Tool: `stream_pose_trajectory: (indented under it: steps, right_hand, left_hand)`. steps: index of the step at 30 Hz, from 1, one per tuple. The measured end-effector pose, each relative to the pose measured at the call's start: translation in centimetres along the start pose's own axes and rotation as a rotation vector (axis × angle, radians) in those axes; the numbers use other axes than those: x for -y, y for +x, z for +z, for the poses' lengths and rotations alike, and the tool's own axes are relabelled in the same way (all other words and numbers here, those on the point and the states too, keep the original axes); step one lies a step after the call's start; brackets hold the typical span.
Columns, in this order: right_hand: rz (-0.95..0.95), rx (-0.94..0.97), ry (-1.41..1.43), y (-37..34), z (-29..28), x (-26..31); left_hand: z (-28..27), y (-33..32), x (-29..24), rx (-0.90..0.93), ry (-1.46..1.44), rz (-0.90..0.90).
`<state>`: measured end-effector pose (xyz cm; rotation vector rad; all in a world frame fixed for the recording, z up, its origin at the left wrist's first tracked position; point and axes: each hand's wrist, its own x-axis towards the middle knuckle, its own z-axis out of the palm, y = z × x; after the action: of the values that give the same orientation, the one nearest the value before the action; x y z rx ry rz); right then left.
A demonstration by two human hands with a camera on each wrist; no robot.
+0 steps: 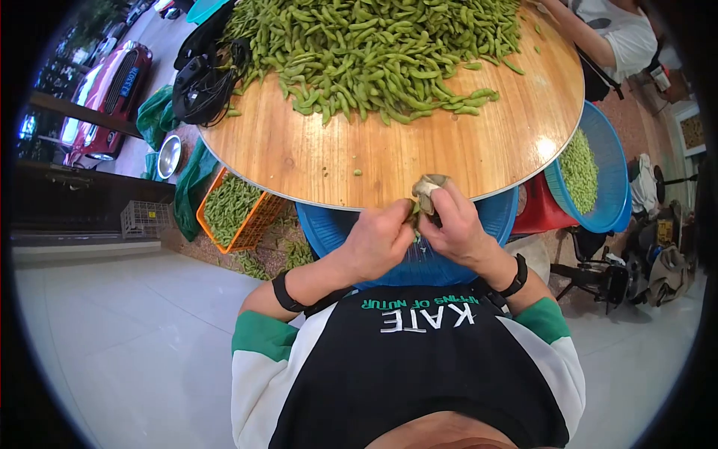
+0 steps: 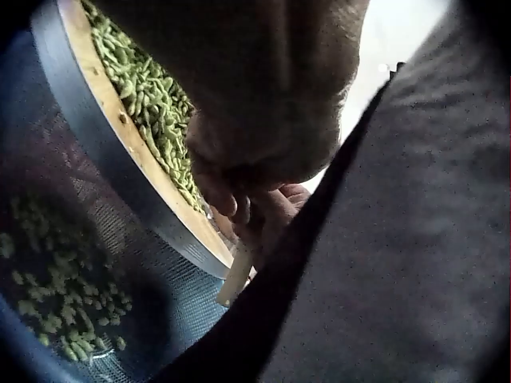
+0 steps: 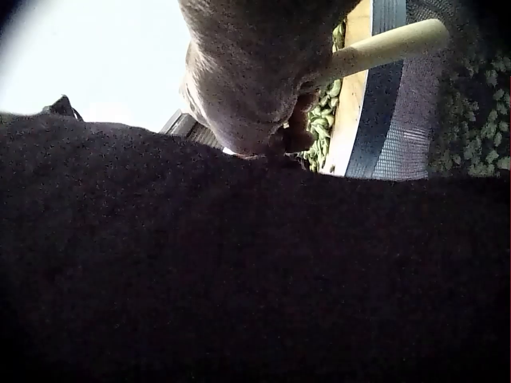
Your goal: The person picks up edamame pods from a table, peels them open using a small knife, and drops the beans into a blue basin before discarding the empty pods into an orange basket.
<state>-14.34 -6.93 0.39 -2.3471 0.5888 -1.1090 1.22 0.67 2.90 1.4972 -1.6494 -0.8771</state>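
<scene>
Near the front edge of the wooden table (image 1: 299, 172), the left hand (image 1: 378, 238) and right hand (image 1: 458, 228) meet, fingers curled. Between their fingertips they pinch a small green pod (image 1: 413, 212), largely covered by the fingers. A grey-beige thing (image 1: 431, 183) shows at the right hand's fingers; its kind is unclear. The right wrist view shows a pale, rod-like thing (image 3: 391, 46) sticking out from the hand (image 3: 247, 72). Under the hands stands a blue basin (image 1: 329, 224); loose green beans (image 2: 72, 303) lie in it in the left wrist view.
Heaped green pods (image 1: 374, 52) cover the table's far part. A black bag (image 1: 200, 90) lies at its left edge. An orange crate (image 1: 258, 223) of pods stands lower left, a blue basket (image 1: 609, 161) of shelled beans at right. Another person's arm (image 1: 580, 34) reaches in at upper right.
</scene>
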Motion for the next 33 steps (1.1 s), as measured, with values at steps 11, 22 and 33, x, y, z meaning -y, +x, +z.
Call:
stream_pose_trajectory:
  steps: [11,22,33]
  right_hand:
    - [-0.137,0.398,0.139,-0.4,-2.1,-0.7]
    - [0.254,0.373,0.443,-0.6,-1.2,-0.3]
    - [0.868,0.206,1.216,2.6,-1.5,-0.1]
  left_hand:
    - [-11.3,-4.7,2.1,-0.391,0.999,-0.014]
    - [-8.3,10.5,8.9,-0.332,0.688,-0.154]
    - [-5.7,6.4,3.8,-0.22,-0.299,-0.164]
